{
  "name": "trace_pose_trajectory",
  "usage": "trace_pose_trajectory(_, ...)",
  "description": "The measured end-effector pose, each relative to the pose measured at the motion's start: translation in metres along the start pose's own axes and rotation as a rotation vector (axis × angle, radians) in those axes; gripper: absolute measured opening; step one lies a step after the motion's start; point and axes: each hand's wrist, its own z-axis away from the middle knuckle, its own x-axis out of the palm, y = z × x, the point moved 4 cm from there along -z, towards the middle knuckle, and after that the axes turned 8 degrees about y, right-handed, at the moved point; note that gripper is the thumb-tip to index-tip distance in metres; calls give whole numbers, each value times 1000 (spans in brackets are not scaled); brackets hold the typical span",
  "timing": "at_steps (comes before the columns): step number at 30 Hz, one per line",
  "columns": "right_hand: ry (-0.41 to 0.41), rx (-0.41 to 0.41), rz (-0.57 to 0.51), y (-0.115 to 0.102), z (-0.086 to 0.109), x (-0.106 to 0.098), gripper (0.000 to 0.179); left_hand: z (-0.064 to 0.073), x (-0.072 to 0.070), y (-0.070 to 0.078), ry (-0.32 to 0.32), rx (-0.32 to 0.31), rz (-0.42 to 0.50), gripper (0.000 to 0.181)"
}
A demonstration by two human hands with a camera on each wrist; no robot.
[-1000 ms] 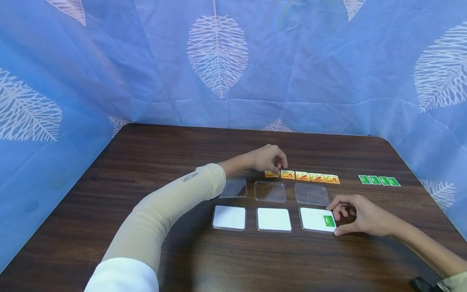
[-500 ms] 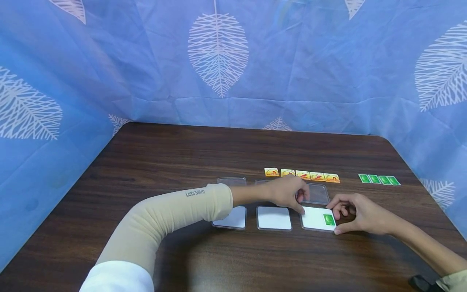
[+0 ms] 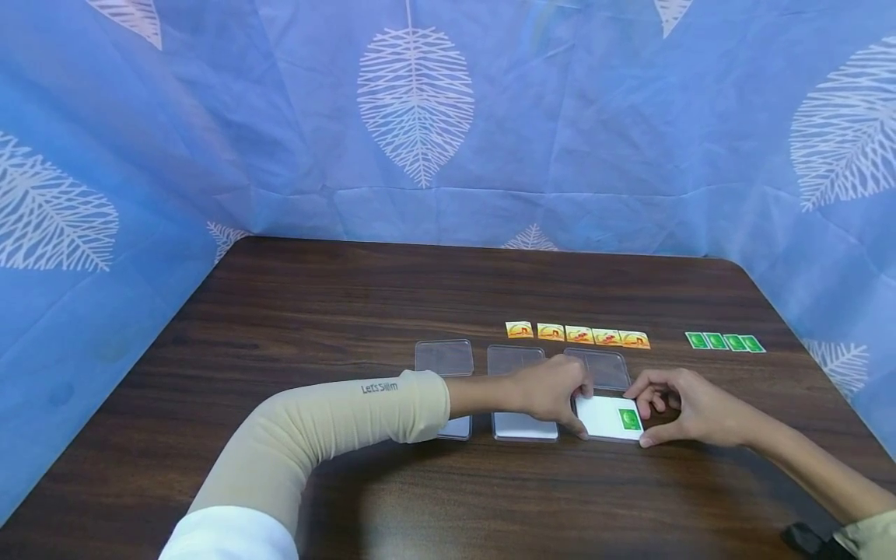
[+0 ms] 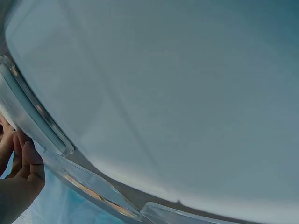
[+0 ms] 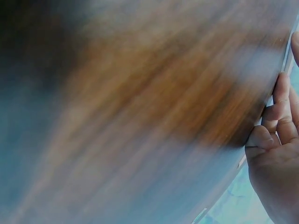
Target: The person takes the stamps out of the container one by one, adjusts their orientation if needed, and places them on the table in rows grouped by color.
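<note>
On the table, a shallow clear plastic box with a white insert (image 3: 599, 417) lies flat at the right end of the near row. A small green sticker (image 3: 629, 419) sits on the white surface near its right edge. My left hand (image 3: 553, 389) grips the box's left side, its thumb at the near left corner. My right hand (image 3: 689, 411) holds the right side between thumb and index finger at its two corners. In the left wrist view, the left hand (image 4: 21, 168) shows at the left edge; the right wrist view shows the right hand (image 5: 275, 140) at the right edge.
Two more white-filled boxes stand to the left, one of them a middle box (image 3: 523, 427) partly behind my left arm. Behind lies a row of clear lids (image 3: 444, 358). Farther back are several orange stickers (image 3: 579, 334) and several green stickers (image 3: 725, 342) on the dark wooden table (image 3: 350, 288).
My left hand has come away from the leftmost orange sticker, moved toward me, and now grips the left side of the right-hand box. The right hand has stayed at that box.
</note>
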Motion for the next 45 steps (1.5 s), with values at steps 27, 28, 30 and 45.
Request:
trace_pose_trajectory(27, -47, -66, -47, -5, -3, -1, 41, 1, 2, -1, 20, -54, 4, 39)
trace_pose_trajectory(28, -55, -69, -49, -5, -3, -2, 41, 1, 2, -1, 21, -54, 7, 39)
trace_pose_trajectory(30, -74, -74, -50, -6, -4, -2, 40, 1, 2, -1, 22, -57, 7, 39)
trace_pose_trajectory(45, -87, -168, 57, -22, -16, -11, 22, 2, 3, -3, 19, -70, -7, 43)
